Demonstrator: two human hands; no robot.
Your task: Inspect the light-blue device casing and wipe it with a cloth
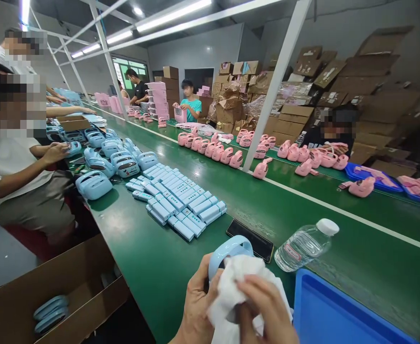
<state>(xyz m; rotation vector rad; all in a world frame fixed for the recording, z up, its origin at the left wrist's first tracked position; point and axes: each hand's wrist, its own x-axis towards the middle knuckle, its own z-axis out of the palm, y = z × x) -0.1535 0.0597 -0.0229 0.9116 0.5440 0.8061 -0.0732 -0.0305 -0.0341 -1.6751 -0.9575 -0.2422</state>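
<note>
At the bottom centre my left hand (195, 310) grips a light blue plastic handle-shaped part (229, 251). My right hand (263, 308) presses a white cloth (238, 286) against that part, covering most of it. Just beyond lie a black phone (251, 239) and a clear water bottle (305, 244) on its side on the green table (159, 267). A blue tray (324, 310) sits at my right.
Rows of small light blue parts (181, 200) and several blue devices (120, 162) lie ahead left, where a seated person (12, 162) handles one. Pink devices (227, 153) line the far belt. A cardboard box (52, 296) with blue parts stands lower left. A white post (274, 86) rises mid-table.
</note>
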